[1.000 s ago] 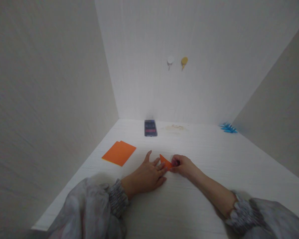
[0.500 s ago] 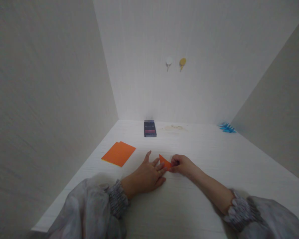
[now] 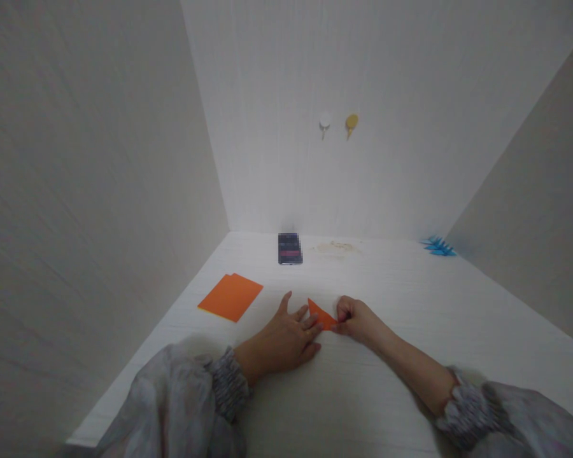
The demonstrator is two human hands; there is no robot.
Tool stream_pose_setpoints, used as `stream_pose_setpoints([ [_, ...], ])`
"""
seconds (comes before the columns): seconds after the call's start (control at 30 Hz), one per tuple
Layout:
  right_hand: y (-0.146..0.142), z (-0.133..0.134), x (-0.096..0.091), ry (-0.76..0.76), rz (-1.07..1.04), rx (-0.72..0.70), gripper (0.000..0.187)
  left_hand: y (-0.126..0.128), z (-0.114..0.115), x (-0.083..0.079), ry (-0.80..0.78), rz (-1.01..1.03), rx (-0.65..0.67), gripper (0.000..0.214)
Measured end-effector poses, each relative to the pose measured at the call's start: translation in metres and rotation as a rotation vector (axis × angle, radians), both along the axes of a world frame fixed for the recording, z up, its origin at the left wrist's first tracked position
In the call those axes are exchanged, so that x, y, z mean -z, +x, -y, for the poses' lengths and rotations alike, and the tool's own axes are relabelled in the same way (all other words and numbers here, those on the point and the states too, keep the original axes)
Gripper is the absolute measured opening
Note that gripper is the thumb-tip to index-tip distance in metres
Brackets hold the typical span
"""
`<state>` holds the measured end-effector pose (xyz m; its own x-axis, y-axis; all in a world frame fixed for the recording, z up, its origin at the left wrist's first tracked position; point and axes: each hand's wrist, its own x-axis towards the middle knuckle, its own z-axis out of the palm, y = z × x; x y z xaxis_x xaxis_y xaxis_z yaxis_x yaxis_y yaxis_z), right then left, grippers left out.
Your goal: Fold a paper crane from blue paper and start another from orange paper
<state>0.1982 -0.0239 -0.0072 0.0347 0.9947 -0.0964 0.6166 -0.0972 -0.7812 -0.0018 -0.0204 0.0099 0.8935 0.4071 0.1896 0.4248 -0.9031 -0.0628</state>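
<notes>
A small piece of orange paper point(image 3: 324, 317), folded to a triangle, lies on the table between my hands. My left hand point(image 3: 286, 337) rests flat with its fingers spread, some fingertips over the paper's left part. My right hand point(image 3: 359, 318) is curled closed at the paper's right corner, thumb touching the tip; how firmly it grips there is partly hidden. Left of my left hand is a stack of flat orange paper squares point(image 3: 232, 298), slightly fanned, with a thin yellow edge at the bottom.
A blurred-out dark phone-like object point(image 3: 290, 249) stands near the back wall on the white table point(image 3: 386, 394). Blue folded paper pieces point(image 3: 438, 247) sit at the back right corner. On the back wall are a white hook point(image 3: 325, 121) and a gold hook point(image 3: 351, 123). Walls enclose both sides.
My right hand has shifted slightly right, its fingers drawn off the paper's edge, so more of the triangle shows. My left hand stays on the paper. The whole view has shifted slightly.
</notes>
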Motion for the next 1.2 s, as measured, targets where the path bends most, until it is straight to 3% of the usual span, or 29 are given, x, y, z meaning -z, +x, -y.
stream_pose_setpoints([
  [0.37,0.011,-0.004,0.001,-0.008,0.124,0.035,0.023,-0.004,0.0,0.002,0.035,0.011,0.008,0.038],
  [0.6,0.022,-0.003,0.001,0.034,0.105,-0.075,0.026,-0.004,0.001,0.003,0.04,0.017,0.004,0.038],
  [0.87,0.036,-0.004,0.0,0.006,-0.069,-0.245,0.028,-0.005,0.0,0.003,0.058,0.019,0.006,0.039],
  [0.97,0.034,-0.003,0.001,-0.026,-0.121,-0.181,0.028,-0.004,0.0,0.003,0.07,0.028,0.002,0.038],
  [1.13,0.012,0.001,-0.001,0.141,0.314,-0.067,0.031,0.0,0.001,0.003,0.075,0.018,0.001,0.039],
  [1.2,0.006,0.001,-0.003,0.132,0.444,-0.063,0.028,0.001,0.002,0.003,0.081,0.009,-0.004,0.04],
])
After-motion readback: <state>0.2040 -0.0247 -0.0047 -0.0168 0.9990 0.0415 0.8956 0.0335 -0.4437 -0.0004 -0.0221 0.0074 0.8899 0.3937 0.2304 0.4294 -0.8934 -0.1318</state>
